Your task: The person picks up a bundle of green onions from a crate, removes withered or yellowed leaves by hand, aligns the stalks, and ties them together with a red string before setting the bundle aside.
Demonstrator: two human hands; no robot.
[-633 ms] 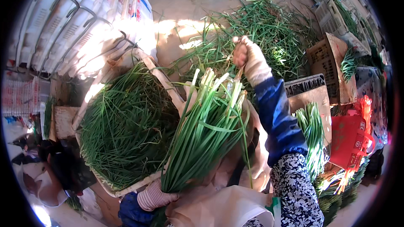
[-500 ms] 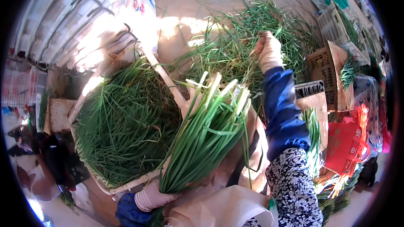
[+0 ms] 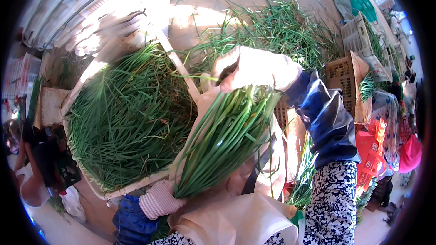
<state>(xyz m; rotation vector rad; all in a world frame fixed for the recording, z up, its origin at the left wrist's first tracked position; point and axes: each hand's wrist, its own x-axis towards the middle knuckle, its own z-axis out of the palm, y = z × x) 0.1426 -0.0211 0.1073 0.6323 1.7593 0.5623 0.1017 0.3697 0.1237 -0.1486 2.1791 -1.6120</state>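
A thick bunch of garlic chives point(image 3: 227, 140) slants across my front, leafy ends low and stem ends up. My left hand point(image 3: 161, 199), in a pale striped covering, is closed round its lower end. My right hand point(image 3: 256, 69), in a light covering, bends over the top of the bunch with curled fingers on the stem ends and hides most of them. A pale green blade pokes out by its fingertips. Left of the bunch stands a pale crate point(image 3: 131, 189) heaped with loose chives point(image 3: 131, 122).
A heap of scattered green leaves point(image 3: 290, 29) covers the floor ahead. Plastic crates point(image 3: 340, 81) and a red bag point(image 3: 368, 154) with orange ties line the right side. Stacked white boxes point(image 3: 86, 9) stand at the far left. A person point(image 3: 36, 177) is at the left edge.
My right hand has come back from above the floor heap to the top of the bunch and now covers the stem ends. My left hand keeps its hold on the lower end.
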